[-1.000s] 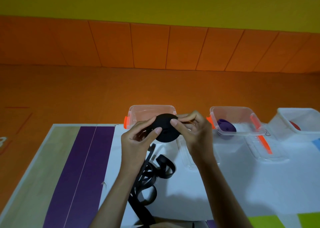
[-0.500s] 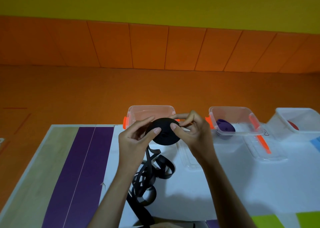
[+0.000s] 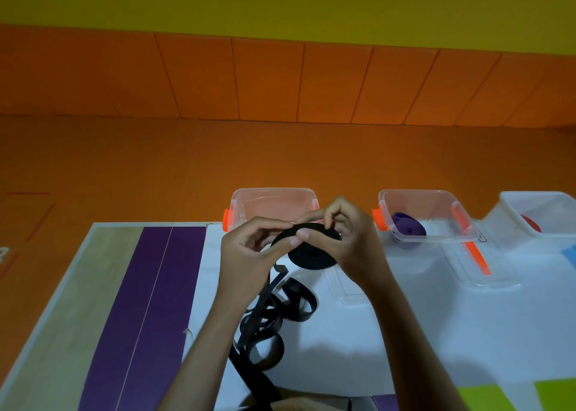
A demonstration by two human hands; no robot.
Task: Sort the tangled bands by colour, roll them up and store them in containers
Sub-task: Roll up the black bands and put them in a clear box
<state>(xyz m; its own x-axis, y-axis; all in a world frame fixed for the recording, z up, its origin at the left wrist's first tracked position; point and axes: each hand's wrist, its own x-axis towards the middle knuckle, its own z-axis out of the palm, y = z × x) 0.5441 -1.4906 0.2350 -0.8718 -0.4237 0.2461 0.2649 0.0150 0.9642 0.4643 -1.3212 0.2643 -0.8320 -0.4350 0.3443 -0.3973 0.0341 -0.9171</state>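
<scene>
I see the left hand (image 3: pixel 249 251) and the right hand (image 3: pixel 350 239) meeting just above the surface (image 3: pixel 405 332), both closed on the black roll (image 3: pixel 311 256). The left hand's thumb and curled fingers pinch the strip where it meets the roll's upper edge. The right hand's fingers wrap the roll's far side, with its thumb on the near face. The roll is held tilted, its flat face towards me.

From under the left hand, the loose black band (image 3: pixel 268 317) drops to the surface in tangled loops and runs towards me.

Just behind the hands stands a clear container (image 3: pixel 274 190) with an orange latch. To its right, a second container (image 3: pixel 414 191) holds a purple roll (image 3: pixel 408 228). A clear lid (image 3: pixel 486 281) lies flat in front of it. At the right edge, a third container (image 3: pixel 536 196) shows something red inside that I cannot make out.
</scene>
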